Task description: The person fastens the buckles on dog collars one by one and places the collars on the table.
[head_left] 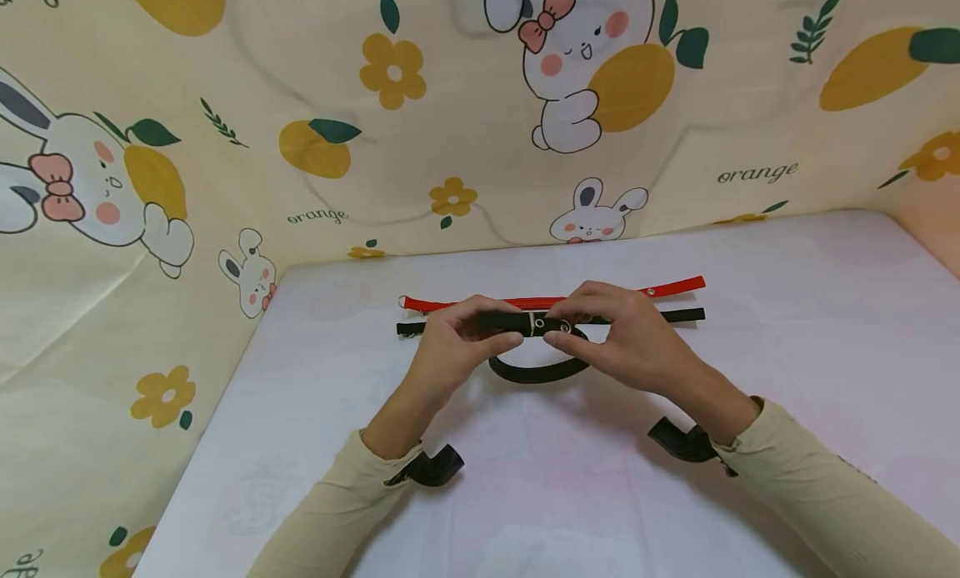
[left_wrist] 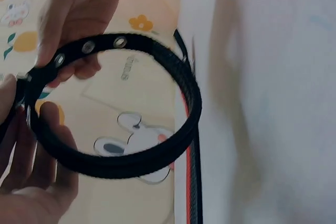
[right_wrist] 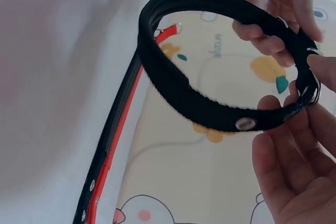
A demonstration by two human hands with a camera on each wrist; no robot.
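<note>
A black collar (head_left: 538, 371), bent into a loop, is held up by both hands over the white table. Its strap end passes through a metal buckle (head_left: 535, 324), and metal eyelets (left_wrist: 88, 46) dot the band. My left hand (head_left: 455, 336) pinches the band on the buckle's left side, thumb below and fingers above. On the other side my right hand (head_left: 628, 335) grips the strap by the eyelets between thumb and fingers. Behind the hands, a red collar (head_left: 678, 287) and a second black collar (head_left: 684, 315) lie straight on the table, partly hidden by the fingers.
The white tabletop (head_left: 315, 445) spreads out around both arms. A cream sheet (head_left: 420, 161) printed with rabbits, oranges and flowers hangs behind the table and along its left side. Black wrist mounts (head_left: 438, 466) stick out below the sleeves.
</note>
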